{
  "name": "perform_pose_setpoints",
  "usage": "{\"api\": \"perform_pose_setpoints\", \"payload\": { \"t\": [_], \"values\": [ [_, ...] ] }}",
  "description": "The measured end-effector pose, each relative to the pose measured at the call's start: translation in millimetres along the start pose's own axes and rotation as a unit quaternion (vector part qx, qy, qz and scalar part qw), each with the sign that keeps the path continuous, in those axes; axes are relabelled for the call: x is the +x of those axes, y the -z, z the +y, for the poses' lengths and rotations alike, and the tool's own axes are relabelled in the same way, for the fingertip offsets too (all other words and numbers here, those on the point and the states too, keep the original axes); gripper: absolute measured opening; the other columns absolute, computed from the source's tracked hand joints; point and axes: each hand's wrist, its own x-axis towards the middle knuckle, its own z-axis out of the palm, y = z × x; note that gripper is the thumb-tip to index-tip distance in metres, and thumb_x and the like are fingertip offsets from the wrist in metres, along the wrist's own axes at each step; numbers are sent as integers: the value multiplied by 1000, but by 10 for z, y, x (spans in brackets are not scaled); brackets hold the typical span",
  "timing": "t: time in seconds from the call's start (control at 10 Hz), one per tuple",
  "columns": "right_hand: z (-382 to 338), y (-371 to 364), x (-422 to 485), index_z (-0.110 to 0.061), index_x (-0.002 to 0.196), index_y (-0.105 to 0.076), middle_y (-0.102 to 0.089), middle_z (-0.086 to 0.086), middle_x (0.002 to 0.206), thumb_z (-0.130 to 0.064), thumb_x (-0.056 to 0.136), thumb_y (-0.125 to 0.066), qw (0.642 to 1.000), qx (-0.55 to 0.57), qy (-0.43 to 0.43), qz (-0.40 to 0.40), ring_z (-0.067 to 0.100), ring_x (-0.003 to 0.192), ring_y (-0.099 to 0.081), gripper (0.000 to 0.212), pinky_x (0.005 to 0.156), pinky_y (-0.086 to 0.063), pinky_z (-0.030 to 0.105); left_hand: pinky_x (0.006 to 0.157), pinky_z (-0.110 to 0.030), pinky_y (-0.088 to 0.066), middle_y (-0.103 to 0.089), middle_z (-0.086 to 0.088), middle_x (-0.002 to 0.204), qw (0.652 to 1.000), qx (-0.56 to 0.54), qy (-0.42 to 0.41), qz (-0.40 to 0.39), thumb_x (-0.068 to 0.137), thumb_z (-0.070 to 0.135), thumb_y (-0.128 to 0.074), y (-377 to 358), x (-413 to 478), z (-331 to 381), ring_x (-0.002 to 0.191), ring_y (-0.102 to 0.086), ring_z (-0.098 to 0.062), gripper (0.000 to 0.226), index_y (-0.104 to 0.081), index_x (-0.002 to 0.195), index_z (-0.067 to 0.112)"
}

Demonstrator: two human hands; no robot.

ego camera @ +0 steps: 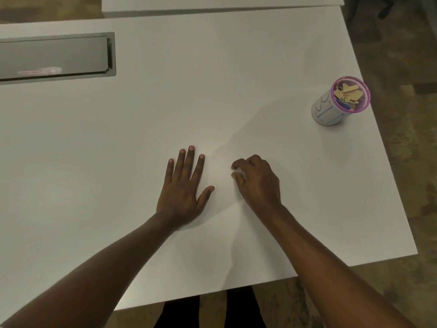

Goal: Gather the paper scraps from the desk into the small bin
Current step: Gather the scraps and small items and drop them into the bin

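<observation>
The small bin (327, 111), a white cylinder with a pink rim, stands upright near the desk's right edge. Tan paper scraps (349, 93) fill its opening. I see no loose scraps on the white desk (165, 110). My left hand (183, 188) lies flat on the desk with fingers spread, holding nothing. My right hand (256, 179) hovers just to its right, fingers curled downward toward the surface; nothing shows between the fingertips. The bin is well away from both hands, up and to the right.
A grey recessed cable tray with a hinged lid (55, 58) sits in the desk at the far left. A second white surface (212, 5) abuts the far edge. The desk's right edge (387, 162) and near edge drop to a brown floor.
</observation>
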Motion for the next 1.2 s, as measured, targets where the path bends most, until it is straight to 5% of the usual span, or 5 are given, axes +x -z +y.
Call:
{"api": "perform_pose_setpoints", "payload": {
  "t": [0.2, 0.4, 0.9, 1.0, 1.2],
  "values": [
    [-19, 23, 56, -17, 92, -65, -55, 3, 88, -17, 92, -61, 997, -67, 34, -34, 24, 75, -52, 4, 55, -42, 30, 126, -54, -10, 7, -8, 170, 1000, 1, -2, 1, 102, 59, -27, 4, 1, 12, 157, 5, -28, 76, -3, 162, 19],
    [-87, 87, 202, -14, 107, -56, -55, 5, 103, -20, 100, -43, 974, -162, 75, -139, 27, 89, -54, 16, 62, -35, 33, 126, -54, -11, 6, -8, 170, 1000, 6, -2, 1, 102, 59, -27, 3, 3, 11, 157, 5, -29, 76, -4, 162, 18],
    [-105, 128, 395, -12, 95, -54, -54, 4, 93, -16, 84, -51, 961, -172, 107, -188, 24, 76, -43, 12, 62, -29, 32, 126, -53, -7, 6, -9, 170, 1000, 5, -3, -2, 102, 59, -26, -4, -3, 0, 157, 5, -29, 76, -4, 162, 18],
    [-98, 98, 379, -11, 89, -54, -53, 3, 86, -15, 81, -51, 966, -158, 107, -173, 27, 78, -53, 9, 59, -32, 32, 126, -53, -7, 6, -8, 170, 1000, 6, -3, -3, 102, 60, -26, -8, -4, 0, 157, 5, -29, 76, -4, 162, 18],
    [71, 119, 314, -18, 75, -54, -60, -4, 75, -19, 76, -63, 993, 59, -26, -99, 17, 69, -55, 9, 63, -45, 29, 126, -53, -7, 6, -8, 170, 1000, 4, -1, -8, 101, 60, -26, -15, 1, -5, 157, 5, -29, 77, -4, 162, 19]
  ]
}}
